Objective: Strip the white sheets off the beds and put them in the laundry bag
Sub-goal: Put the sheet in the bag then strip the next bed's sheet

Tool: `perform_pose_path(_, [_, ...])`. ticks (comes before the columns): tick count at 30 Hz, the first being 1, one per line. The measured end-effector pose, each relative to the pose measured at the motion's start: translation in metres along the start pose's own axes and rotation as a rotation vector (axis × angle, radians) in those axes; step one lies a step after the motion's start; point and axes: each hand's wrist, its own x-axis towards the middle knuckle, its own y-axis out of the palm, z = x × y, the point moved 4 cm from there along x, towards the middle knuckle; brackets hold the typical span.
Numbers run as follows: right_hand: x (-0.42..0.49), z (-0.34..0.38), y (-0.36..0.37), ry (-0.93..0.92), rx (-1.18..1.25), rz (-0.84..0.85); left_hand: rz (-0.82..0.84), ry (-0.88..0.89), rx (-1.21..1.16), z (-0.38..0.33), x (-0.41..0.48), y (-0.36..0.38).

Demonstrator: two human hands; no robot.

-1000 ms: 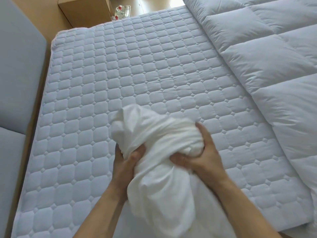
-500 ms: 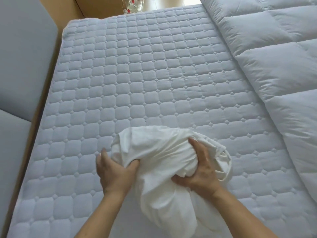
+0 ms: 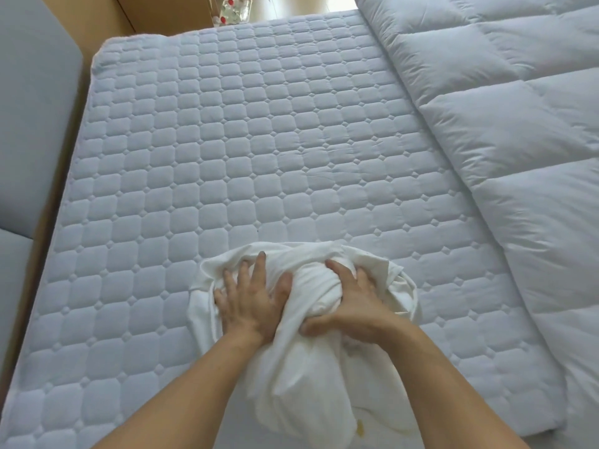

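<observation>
Left hand (image 3: 251,298) presses flat, fingers straight, on the bundled white sheet (image 3: 301,361); right hand (image 3: 351,306) grips its bunched top. Quilted mattress (image 3: 227,140) lies beneath both.

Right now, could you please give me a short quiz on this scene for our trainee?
1. True or false: the white sheet lies spread flat over the quilted mattress.
2. The puffy duvet lies: A) on the mattress's right side; B) on the floor; C) in a bag.
3. Fill in: the left hand presses flat on the sheet, while the right hand ___ it.
Key: 1 false, it is bundled; 2 A; 3 grips.
</observation>
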Motion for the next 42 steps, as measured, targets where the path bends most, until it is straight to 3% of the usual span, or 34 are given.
perform_pose_path(3, [-0.004,0.008,-0.005,0.056,0.129,0.065,-0.03,-0.015,0.035,-0.003,-0.012,0.007])
perform_pose_path(7, [0.001,0.011,0.01,0.096,0.088,-0.303,-0.043,-0.026,0.084,-0.005,-0.012,0.011])
perform_pose_path(9, [0.005,0.003,0.018,0.058,0.062,-0.453,-0.041,-0.01,-0.002,-0.002,-0.009,0.01])
perform_pose_path(11, [0.011,-0.011,0.02,-0.02,0.093,-0.536,-0.065,0.003,-0.098,0.006,-0.001,0.005])
perform_pose_path(14, [0.023,-0.031,0.019,-0.116,0.134,-0.62,-0.153,0.041,0.045,0.017,0.013,-0.002])
perform_pose_path(17, [0.032,-0.037,0.019,-0.105,0.074,-0.572,-0.122,0.068,0.19,0.022,0.02,0.002])
perform_pose_path(21, [0.037,-0.041,0.016,0.0,-0.032,-0.437,-0.021,0.051,0.171,0.03,0.029,0.005])
perform_pose_path(25, [0.043,-0.041,0.008,0.117,-0.057,-0.298,0.19,-0.07,-0.114,0.049,0.038,0.014])
perform_pose_path(32, [0.037,-0.045,0.003,0.139,0.12,-0.239,0.262,-0.045,-0.431,0.043,0.022,0.013])
perform_pose_path(37, [0.025,-0.053,0.006,0.051,0.289,-0.256,0.335,-0.046,-0.935,0.03,-0.022,0.017])
perform_pose_path(42, [0.006,-0.056,-0.002,-0.109,0.406,-0.346,0.254,0.06,-1.032,0.012,-0.041,0.004])
